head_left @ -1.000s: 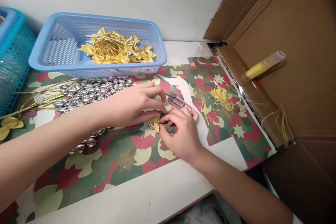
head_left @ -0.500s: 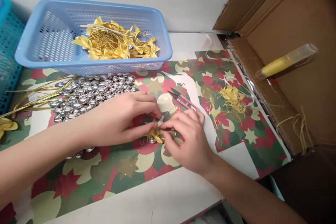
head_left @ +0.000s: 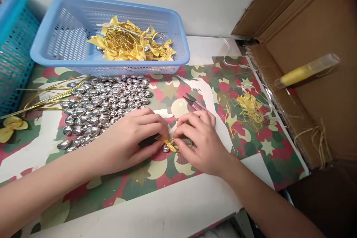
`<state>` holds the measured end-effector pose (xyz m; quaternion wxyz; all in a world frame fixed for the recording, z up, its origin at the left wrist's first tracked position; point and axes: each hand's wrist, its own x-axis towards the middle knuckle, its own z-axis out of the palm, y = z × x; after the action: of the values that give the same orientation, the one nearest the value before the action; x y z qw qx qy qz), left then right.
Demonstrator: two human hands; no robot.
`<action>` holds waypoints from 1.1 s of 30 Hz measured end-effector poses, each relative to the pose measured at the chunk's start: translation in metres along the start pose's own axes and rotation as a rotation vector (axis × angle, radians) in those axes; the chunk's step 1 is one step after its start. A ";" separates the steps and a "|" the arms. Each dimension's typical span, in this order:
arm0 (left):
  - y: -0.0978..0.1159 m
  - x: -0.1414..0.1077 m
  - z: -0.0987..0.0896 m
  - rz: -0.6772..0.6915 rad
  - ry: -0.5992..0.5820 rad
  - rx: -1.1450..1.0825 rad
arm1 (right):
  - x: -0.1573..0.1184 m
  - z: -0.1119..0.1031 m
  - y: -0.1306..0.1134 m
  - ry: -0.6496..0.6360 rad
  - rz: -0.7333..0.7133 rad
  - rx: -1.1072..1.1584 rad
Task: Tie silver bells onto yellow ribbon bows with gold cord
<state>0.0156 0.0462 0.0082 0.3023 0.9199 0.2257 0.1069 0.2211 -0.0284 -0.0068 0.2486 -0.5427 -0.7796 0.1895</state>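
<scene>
Near the middle of the table, a small yellow ribbon bow with a shiny silver bead sits between my two hands. My left hand comes from the left, thumb and fingertips pinched at the bow's left side. Opposite it, my right hand pinches the bow's right side with curled fingers. The fingertips hide much of the bow, and any thread there is too fine to make out. Pink-handled thread snips lie just beyond my right hand, their handles partly hidden by it.
Many silver beads cover the left, beside gold cords. Behind stands a blue basket of yellow bows; a teal basket is far left. Thread scraps lie right, near a cardboard wall with a clear tube.
The view has shifted, so the baskets and beads appear farther right. My hands stay at the bow. A thin dark line between the fingers earlier no longer shows.
</scene>
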 end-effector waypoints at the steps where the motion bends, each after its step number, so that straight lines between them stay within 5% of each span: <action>1: -0.001 -0.001 0.000 0.008 0.004 0.002 | 0.000 0.000 0.000 0.007 -0.005 0.004; 10: 0.010 0.005 -0.003 -0.101 0.105 -0.096 | 0.000 0.001 0.003 0.071 -0.034 -0.003; 33: 0.013 0.023 -0.003 -0.248 0.028 -0.006 | 0.002 0.002 0.006 0.166 -0.026 -0.045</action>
<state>0.0397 0.0494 0.0198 0.3128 0.8825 0.3414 0.0821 0.2234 -0.0242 -0.0116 0.3027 -0.5519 -0.7672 0.1231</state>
